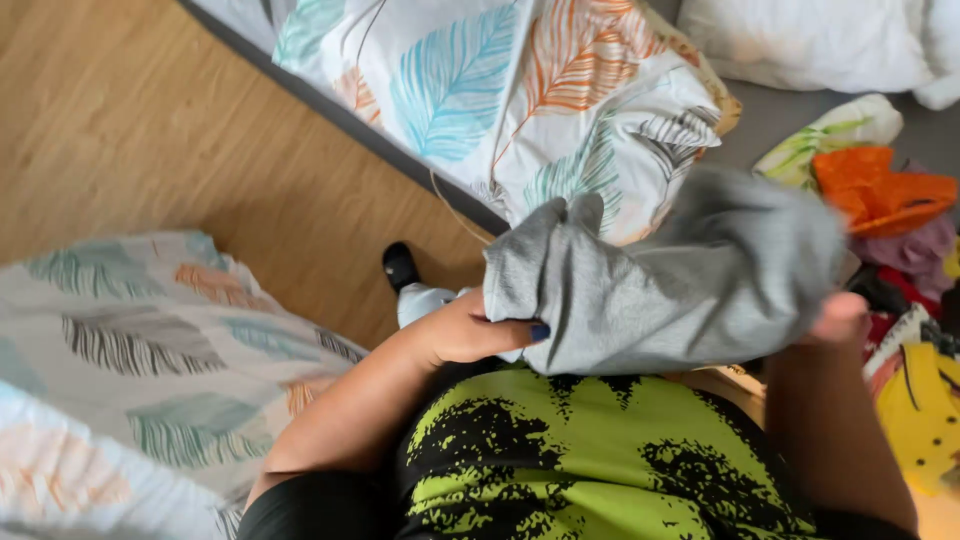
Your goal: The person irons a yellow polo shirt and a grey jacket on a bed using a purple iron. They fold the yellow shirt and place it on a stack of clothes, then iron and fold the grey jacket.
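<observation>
A grey cloth garment (670, 280) hangs bunched in front of my chest. My left hand (465, 330) grips its left edge, thumb with dark blue nail pressed on the fabric. My right hand (838, 318) holds the right end, mostly hidden behind the cloth. Below the garment I see my green and black patterned shirt (600, 460).
A bed with a feather-patterned duvet (520, 90) and a white pillow (810, 40) lies ahead. A heap of colourful clothes (880, 190) sits at the right, yellow fabric (920, 410) below it. More feather-patterned bedding (120, 350) lies on the wooden floor (150, 120) at left.
</observation>
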